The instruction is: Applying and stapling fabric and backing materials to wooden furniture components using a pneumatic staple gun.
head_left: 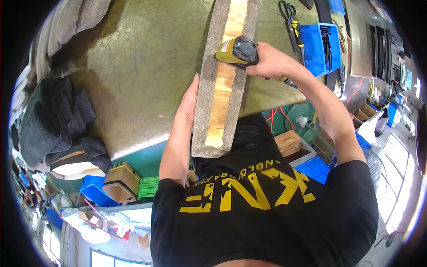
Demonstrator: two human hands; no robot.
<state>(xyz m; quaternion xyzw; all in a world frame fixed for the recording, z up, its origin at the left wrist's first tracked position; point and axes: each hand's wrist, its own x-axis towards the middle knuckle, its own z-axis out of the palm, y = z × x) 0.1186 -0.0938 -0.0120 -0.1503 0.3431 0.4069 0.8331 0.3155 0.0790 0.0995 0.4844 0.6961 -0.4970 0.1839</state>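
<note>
A long wooden board point(221, 100), its edges wrapped in grey-brown carpet, lies bare wood up, its near end sticking out over the table edge towards my body. My right hand point(270, 61) is closed round the grip of a yellow and black air staple gun point(227, 52). The gun's nose is over the far half of the board; whether it touches is hidden. Along the board's left edge, my left hand point(190, 100) grips its side, some fingers hidden beneath. An air hose fitting point(289, 82) trails from the gun below my right wrist.
On the worn green table point(142, 66), dark carpet pieces point(53, 120) are heaped at the left. Scissors point(290, 22) and a yellow-black cutter point(297, 34) lie right of the board, by a blue bin point(321, 49). Boxes and crates point(120, 182) stand below the near edge.
</note>
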